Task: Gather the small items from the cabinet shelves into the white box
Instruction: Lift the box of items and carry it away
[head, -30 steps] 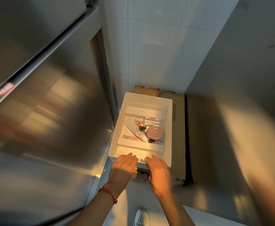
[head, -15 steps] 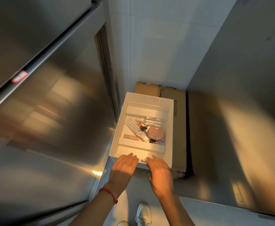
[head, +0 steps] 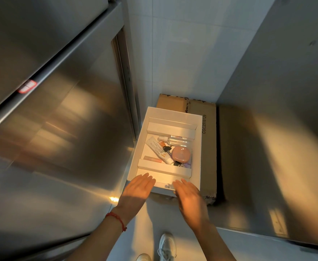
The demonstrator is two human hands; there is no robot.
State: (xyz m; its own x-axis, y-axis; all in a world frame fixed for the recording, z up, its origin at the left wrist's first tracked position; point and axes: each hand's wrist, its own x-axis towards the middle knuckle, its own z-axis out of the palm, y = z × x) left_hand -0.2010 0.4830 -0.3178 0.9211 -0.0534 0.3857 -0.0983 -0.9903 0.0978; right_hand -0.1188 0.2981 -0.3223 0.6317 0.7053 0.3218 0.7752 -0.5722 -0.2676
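White box (head: 196, 147) at centre frame, open, on a brown carton (head: 209, 147) — both hands at its near edge

Left hand (head: 137, 193) and right hand (head: 189, 198) lie flat with straight fingers over the near rim, gripping nothing, as in the earlier frames; whether they touch it I cannot tell. Inside sit a white tube (head: 159, 150), a clear bottle (head: 175, 139), a pink compact (head: 180, 154), a pink stick (head: 152, 159) and dark keys (head: 178, 163), unmoved. The view has tilted — the red sticker (head: 26, 86) now sits lower at left, and white shoes (head: 166, 245) show at bottom
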